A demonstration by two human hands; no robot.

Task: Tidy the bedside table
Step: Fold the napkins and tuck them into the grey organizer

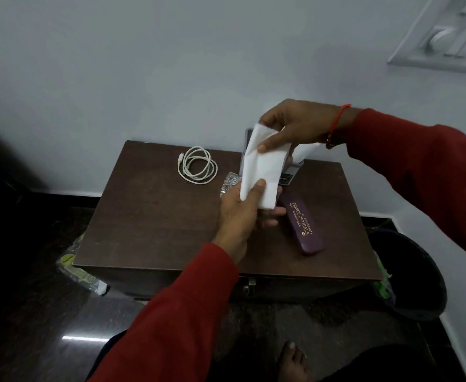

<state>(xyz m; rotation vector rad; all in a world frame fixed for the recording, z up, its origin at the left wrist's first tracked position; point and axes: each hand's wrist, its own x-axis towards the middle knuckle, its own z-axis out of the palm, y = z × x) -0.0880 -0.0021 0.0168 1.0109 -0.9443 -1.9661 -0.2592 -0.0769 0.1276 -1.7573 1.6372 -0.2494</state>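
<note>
A folded white tissue (262, 166) is held up above the dark brown bedside table (154, 224). My left hand (242, 213) pinches its lower end and my right hand (295, 125) grips its upper end. On the table lie a coiled white cable (197, 165) at the back, a crumpled clear wrapper (230, 184) partly hidden behind my left hand, and a purple spectacle case (303, 227) with gold lettering to the right. A dark device (287, 179) at the back is mostly hidden by the tissue.
A black bin (419, 277) stands on the floor right of the table, with green scraps at its rim. A plastic packet (80, 271) lies on the dark floor at the table's left front corner. A white wall is behind. My bare foot (292, 359) is below.
</note>
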